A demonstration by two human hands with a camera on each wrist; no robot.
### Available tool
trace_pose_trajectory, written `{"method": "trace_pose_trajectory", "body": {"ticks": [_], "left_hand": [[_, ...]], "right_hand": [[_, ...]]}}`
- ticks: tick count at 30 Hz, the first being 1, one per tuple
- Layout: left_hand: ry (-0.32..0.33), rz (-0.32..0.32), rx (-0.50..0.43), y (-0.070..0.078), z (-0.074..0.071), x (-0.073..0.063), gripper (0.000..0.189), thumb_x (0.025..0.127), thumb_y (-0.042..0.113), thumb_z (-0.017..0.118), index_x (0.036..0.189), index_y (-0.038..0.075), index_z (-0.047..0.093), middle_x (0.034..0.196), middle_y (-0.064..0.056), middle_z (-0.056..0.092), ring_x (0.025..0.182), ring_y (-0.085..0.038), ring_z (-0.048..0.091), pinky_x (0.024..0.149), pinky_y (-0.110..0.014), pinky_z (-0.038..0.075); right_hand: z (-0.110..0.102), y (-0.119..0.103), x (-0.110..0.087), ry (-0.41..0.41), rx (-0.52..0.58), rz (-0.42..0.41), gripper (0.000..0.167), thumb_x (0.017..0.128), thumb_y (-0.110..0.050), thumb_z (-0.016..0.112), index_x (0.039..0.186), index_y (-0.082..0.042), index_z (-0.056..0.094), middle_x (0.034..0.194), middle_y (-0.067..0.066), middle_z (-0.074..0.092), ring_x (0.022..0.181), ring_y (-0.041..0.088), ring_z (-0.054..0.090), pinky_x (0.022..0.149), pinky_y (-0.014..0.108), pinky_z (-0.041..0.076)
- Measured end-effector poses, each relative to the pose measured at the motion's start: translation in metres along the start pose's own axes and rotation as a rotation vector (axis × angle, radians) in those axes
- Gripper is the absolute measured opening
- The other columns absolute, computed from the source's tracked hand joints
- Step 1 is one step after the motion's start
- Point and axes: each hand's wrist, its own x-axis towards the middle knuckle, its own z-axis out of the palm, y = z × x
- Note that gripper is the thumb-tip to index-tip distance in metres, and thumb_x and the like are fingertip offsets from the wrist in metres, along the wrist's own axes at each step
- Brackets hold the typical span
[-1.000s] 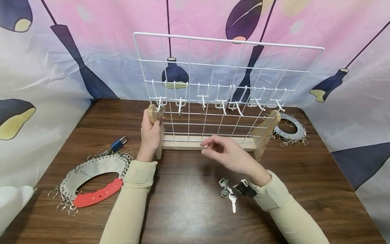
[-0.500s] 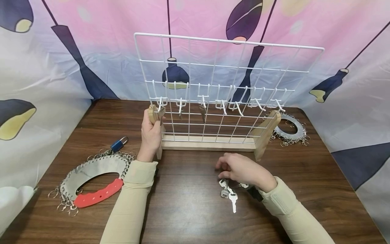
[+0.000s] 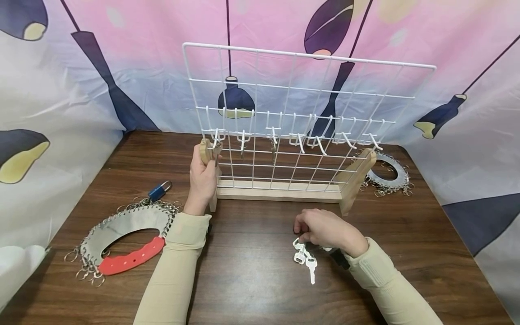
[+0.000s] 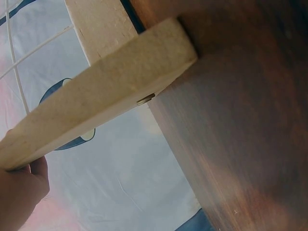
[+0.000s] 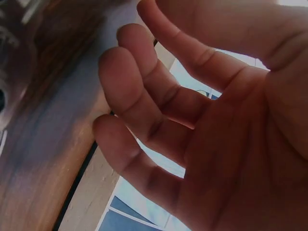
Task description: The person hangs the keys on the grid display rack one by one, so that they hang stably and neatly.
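My left hand [image 3: 203, 183] grips the left wooden end post [image 3: 206, 152] of a white wire grid rack [image 3: 276, 192]. In the left wrist view, its fingers [image 4: 38, 171] wrap the edge of that post. My right hand [image 3: 331, 229] is low over the table with fingers loosely bent, its fingertips right at a small bunch of silver keys [image 3: 311, 266]. In the right wrist view, the fingers [image 5: 120, 77] curve with nothing in the palm, and blurred metal shows at the left edge. Keys hang from the rack's left hooks, including a key [image 3: 274, 153] on the third.
Left of my arm lies a steel key ring plate [image 3: 122, 221] with a red grip [image 3: 132, 257] and many small rings. A blue padlock [image 3: 157, 192] is beside it. Another ringed plate [image 3: 387, 174] lies behind the rack's right post [image 3: 355, 180]. Patterned cloth [image 3: 134, 90] hangs behind the table.
My right hand has come down from in front of the rack, moving right and toward me to the keys. The key on the third hook has swung. My left hand keeps its grip.
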Motion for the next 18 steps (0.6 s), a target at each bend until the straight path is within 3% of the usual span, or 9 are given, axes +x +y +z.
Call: {"method": "trace_pose_trajectory", "body": {"ticks": [5, 11, 18], "left_hand": [[-0.005, -0.003, 0.003, 0.0004, 0.0006, -0.0002, 0.029, 0.087, -0.011, 0.037, 0.115, -0.013, 0.046, 0.087, -0.005, 0.058, 0.069, -0.004, 0.051, 0.064, -0.025, 0.043], [-0.001, -0.006, 0.039, 0.0015, 0.0003, -0.0011, 0.03, 0.088, -0.009, 0.037, 0.116, -0.012, 0.047, 0.093, -0.025, 0.06, 0.075, -0.003, 0.052, 0.069, -0.024, 0.041], [0.003, -0.004, 0.051, 0.0023, 0.0008, -0.0007, 0.029, 0.088, -0.01, 0.038, 0.115, -0.013, 0.047, 0.093, -0.026, 0.06, 0.076, -0.004, 0.052, 0.07, -0.022, 0.041]], "right_hand": [[0.0004, 0.0006, -0.0006, -0.008, 0.017, 0.019, 0.015, 0.081, -0.024, 0.078, 0.081, -0.023, 0.063, 0.075, -0.014, 0.054, 0.062, 0.003, 0.049, 0.06, 0.028, 0.042], [0.0, 0.0035, -0.0031, -0.019, 0.049, 0.017, 0.018, 0.078, -0.03, 0.08, 0.08, -0.023, 0.063, 0.066, -0.016, 0.051, 0.06, 0.002, 0.048, 0.058, 0.027, 0.041], [0.0023, 0.0034, -0.004, -0.046, 0.056, 0.0, 0.019, 0.076, -0.028, 0.081, 0.076, -0.027, 0.061, 0.064, -0.017, 0.05, 0.061, 0.003, 0.048, 0.058, 0.027, 0.041]]}}
